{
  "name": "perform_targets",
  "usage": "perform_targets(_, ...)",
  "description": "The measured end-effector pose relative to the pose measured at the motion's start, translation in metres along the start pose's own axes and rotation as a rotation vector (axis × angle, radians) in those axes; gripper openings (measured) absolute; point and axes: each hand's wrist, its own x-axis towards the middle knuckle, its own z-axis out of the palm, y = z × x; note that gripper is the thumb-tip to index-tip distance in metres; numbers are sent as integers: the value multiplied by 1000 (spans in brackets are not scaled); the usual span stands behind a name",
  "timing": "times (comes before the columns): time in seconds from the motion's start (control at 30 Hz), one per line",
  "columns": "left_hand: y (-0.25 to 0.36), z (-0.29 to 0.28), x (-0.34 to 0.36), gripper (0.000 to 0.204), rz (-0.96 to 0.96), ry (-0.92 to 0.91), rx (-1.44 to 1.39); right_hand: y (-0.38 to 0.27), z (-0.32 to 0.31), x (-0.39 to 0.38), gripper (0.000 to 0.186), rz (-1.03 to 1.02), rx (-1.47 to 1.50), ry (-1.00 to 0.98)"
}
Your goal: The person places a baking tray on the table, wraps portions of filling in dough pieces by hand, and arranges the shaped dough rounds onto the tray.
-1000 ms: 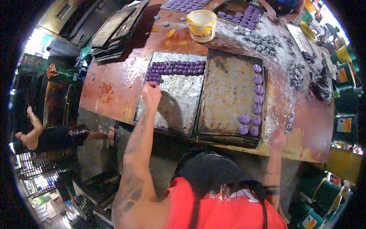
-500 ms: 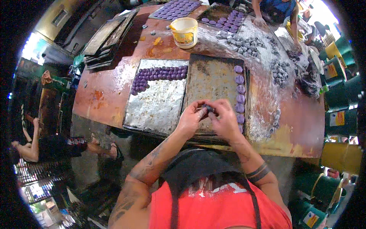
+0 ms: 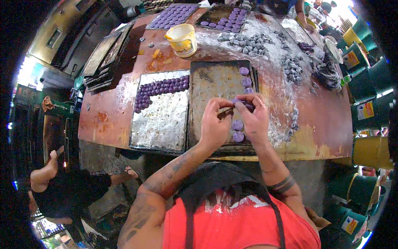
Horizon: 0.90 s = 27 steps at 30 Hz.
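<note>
Both of my hands meet over the dark right tray (image 3: 209, 83): my left hand (image 3: 215, 122) and my right hand (image 3: 255, 118) pinch a purple dough piece (image 3: 235, 101) between curled fingers. Flattened lilac rounds (image 3: 237, 125) run along that tray's right side, partly hidden behind my hands. Beside it, the floury left tray (image 3: 159, 124) carries several rows of small dark purple balls (image 3: 161, 87) across its upper part.
A tub (image 3: 181, 40) stands behind the trays. Stacked sheets (image 3: 101, 54) lie left, trays of lilac rounds (image 3: 170, 16) at the back, floury grey lumps (image 3: 253, 45) at the right. A co-worker's arm (image 3: 302, 16) reaches in top right; another person (image 3: 70, 191) is at lower left.
My left hand left the dark balls and joined my right hand over the right tray. Since half a second ago both have risen slightly, and the pinched piece now looks lighter purple.
</note>
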Motion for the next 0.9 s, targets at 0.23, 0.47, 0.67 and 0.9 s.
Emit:
perform_targets(0.23, -11, -23, 31, 38, -635, -35, -604, -6, -15, 1, 33, -467, -706, -224)
perform_targets(0.47, -1, -4, 11, 35, -636, -299, -720, -7, -19, 24, 39, -575, -522, -487)
perform_targets(0.67, -24, -12, 8, 26, -776, -264, -632, 41, -9, -6, 25, -110, -377, -186)
perform_targets(0.9, -78, -4, -13, 61, -267, -248, 116, 81, -39, 27, 25, 315, -445, -175)
